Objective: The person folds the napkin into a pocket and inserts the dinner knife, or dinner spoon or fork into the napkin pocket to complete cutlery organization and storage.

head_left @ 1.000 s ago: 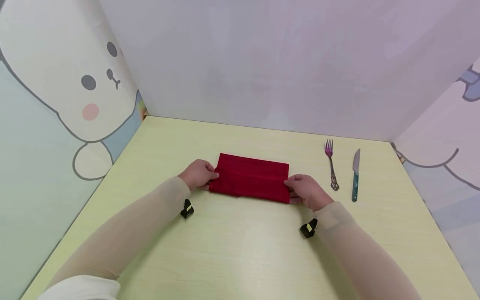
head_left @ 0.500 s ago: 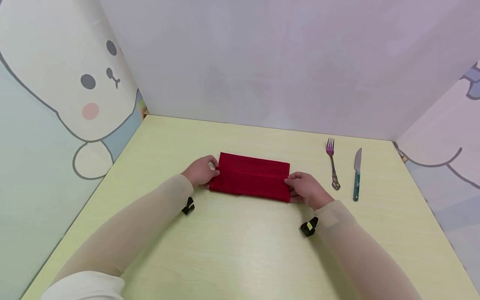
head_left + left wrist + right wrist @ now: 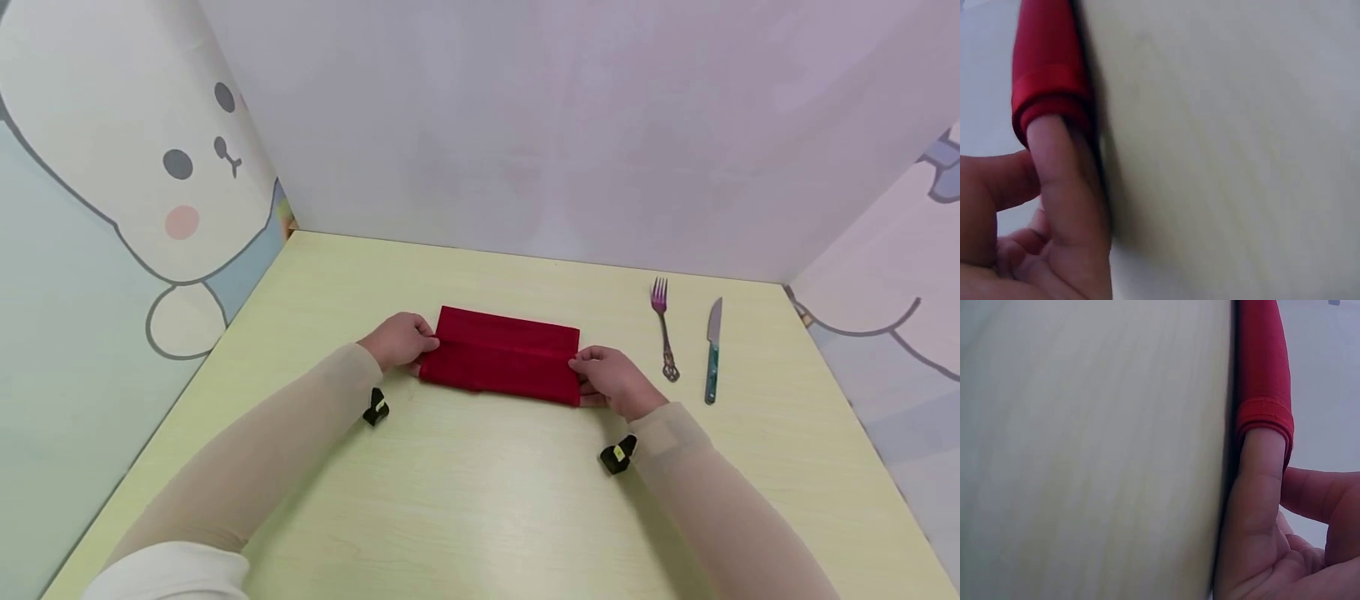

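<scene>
A red cloth napkin lies folded in a wide strip on the table, with a fold line running along its length. At its left end my left hand pinches the folded edge, thumb on top. My right hand grips the opposite end in the same way. Seen from the left wrist, one finger reaches inside the rolled layers of the red cloth. The right wrist view likewise has a finger tucked into the fold of the napkin, its thumb against the outer side.
To the right of the napkin lie a fork with an ornate handle and a knife with a teal handle. The pale wooden table meets a plain wall at the back. Cartoon-printed walls flank both sides.
My left hand's fingers parted slightly at the napkin's upper left edge half a second ago and now sit closer together on it. My right hand and the napkin stay nearly still.
</scene>
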Demonstrator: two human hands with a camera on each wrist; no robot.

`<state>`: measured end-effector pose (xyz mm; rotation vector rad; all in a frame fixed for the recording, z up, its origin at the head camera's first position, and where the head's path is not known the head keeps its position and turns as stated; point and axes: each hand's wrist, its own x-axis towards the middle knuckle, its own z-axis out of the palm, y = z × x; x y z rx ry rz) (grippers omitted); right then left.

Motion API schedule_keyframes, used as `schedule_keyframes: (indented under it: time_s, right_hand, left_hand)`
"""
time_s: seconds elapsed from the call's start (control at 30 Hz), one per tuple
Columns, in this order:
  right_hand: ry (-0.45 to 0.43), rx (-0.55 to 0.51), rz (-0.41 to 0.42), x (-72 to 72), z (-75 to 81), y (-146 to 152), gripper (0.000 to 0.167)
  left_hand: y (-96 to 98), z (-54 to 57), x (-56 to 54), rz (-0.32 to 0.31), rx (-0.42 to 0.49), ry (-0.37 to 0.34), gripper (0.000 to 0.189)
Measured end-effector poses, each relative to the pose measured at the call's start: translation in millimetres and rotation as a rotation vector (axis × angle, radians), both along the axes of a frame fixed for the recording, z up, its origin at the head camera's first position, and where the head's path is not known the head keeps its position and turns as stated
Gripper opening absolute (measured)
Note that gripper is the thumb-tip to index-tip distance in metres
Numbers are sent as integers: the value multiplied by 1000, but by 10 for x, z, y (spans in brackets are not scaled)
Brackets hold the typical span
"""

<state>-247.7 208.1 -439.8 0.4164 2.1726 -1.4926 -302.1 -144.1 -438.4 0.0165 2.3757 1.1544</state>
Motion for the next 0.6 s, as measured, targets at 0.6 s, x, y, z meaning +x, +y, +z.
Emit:
schedule_keyframes:
  time_s: [0.6]
  right_hand:
    - [-5, -2, -11, 10, -22, 17, 26]
  left_hand:
    - [44, -47, -95, 82, 141, -23, 18]
